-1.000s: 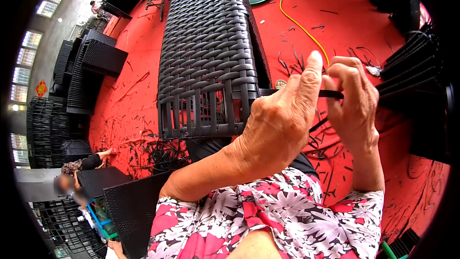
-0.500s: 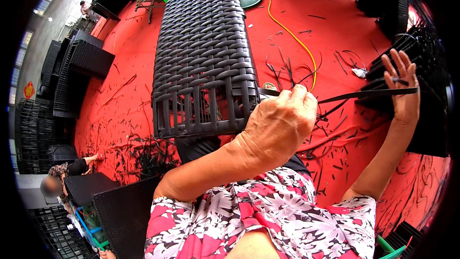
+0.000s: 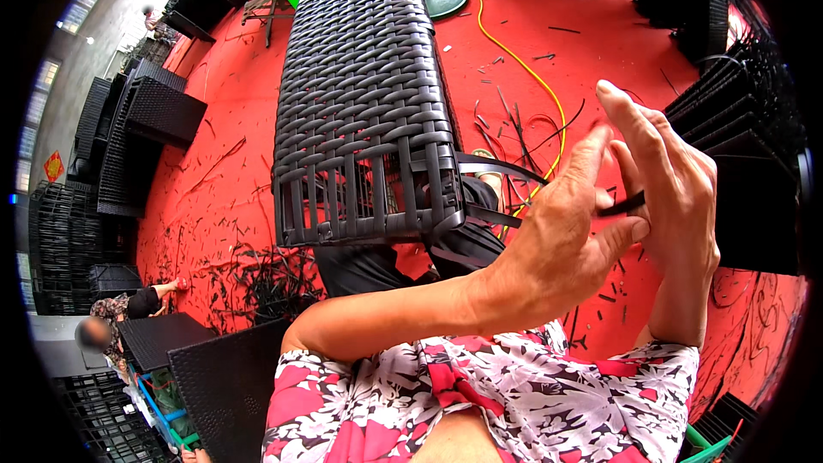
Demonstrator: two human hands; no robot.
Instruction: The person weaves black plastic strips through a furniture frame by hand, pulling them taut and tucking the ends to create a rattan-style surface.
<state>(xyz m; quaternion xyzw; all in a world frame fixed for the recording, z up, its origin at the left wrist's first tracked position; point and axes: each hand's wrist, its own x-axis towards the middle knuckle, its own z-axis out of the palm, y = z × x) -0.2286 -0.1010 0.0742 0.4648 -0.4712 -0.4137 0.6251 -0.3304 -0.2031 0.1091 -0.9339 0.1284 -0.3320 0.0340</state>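
Right hand (image 3: pixel 677 197) came back; both hands' fingers (image 3: pixel 621 236) pinch the black strip (image 3: pixel 630 203).

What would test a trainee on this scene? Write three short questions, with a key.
1. True or false: the yellow cable lies on top of the woven black frame.
2. The black strip pinched in the left hand runs back to: A) the woven black frame's near end, B) a green bucket, C) a wall hook.
3. Fill in: the right hand meets the strip above a ___ floor.
Key: 1 false, it lies on the floor; 2 A; 3 red.
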